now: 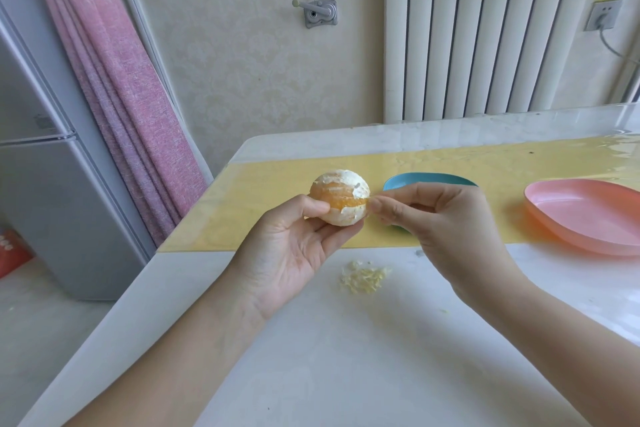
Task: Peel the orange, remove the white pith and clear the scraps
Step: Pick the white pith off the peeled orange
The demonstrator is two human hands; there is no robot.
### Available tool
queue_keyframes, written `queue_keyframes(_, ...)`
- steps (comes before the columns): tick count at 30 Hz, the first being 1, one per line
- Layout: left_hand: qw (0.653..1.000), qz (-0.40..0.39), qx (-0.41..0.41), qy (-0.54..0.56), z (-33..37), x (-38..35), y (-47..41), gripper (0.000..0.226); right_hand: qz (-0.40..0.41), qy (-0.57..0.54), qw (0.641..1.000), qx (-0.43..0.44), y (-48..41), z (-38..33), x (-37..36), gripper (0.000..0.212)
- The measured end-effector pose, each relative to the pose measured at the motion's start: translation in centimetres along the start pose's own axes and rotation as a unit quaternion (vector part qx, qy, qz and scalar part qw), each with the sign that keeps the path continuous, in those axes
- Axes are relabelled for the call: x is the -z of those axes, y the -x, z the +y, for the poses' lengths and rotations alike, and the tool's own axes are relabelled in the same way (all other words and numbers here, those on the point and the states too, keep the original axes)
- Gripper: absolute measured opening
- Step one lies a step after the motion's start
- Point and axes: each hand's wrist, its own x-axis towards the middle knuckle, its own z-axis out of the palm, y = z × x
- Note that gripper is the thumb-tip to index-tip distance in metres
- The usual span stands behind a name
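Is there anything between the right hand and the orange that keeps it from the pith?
Nothing visible does. The right hand pinches pith at the right side of the orange, and the left hand grips it from the other side.

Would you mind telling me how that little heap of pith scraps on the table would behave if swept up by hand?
The heap of scraps is many thin loose shreds, so it will probably scatter rather than slide as one lump. The bits look light and floppy; some may cling when touched. The table looks smooth, so they should sweep easily.
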Motion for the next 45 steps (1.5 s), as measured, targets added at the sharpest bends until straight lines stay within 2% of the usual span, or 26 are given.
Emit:
queue_keyframes(12,1.000,-0.017,0.014,0.000,-0.4,-0.5,0.4,0.037,0.003,0.022,1.000,-0.003,0.0,0.1,-0.2,0.014)
queue_keyframes(18,0.999,-0.037,0.010,0.020,-0.6,-0.2,0.2,0.046,0.009,0.010,0.999,-0.032,0.1,0.0,-0.3,0.017)
queue_keyframes(21,0.999,-0.038,0.010,0.022,-0.6,-0.1,0.1,0.045,0.005,-0.017,0.998,-0.062,0.1,-0.1,-0.4,0.012)
queue_keyframes(25,0.999,-0.050,0.009,0.004,-0.7,-0.2,0.1,0.033,0.008,-0.072,0.992,-0.100,0.0,-0.1,-0.5,0.018)
queue_keyframes(28,0.998,-0.053,0.008,0.022,-0.7,-0.2,0.1,0.041,0.023,-0.098,0.988,-0.121,-0.4,0.0,-0.1,0.023)
queue_keyframes(31,0.998,-0.066,-0.005,0.024,-0.3,-0.4,0.2,0.038,0.029,-0.108,0.985,-0.132,-1.1,0.4,0.7,0.018)
queue_keyframes(33,0.997,-0.061,-0.014,0.035,0.1,-0.4,0.2,0.035,0.005,-0.101,0.986,-0.134,-1.3,0.5,1.0,0.012)
queue_keyframes(35,0.998,-0.036,-0.021,0.044,0.4,-0.3,0.1,0.035,-0.020,-0.053,0.993,-0.102,-1.1,0.6,1.0,0.008)
queue_keyframes(37,0.999,0.009,-0.029,0.037,0.5,-0.2,-0.1,0.038,-0.036,0.073,0.996,-0.034,-1.0,0.9,0.8,0.015)
queue_keyframes(41,0.996,0.073,-0.045,0.018,0.7,0.0,-0.3,0.037,-0.087,0.249,0.964,0.013,-0.5,1.5,0.3,0.030)
queue_keyframes(45,0.995,0.092,-0.042,-0.005,0.6,0.2,-0.4,0.038,-0.138,0.343,0.929,0.034,-0.3,2.0,0.0,0.018)
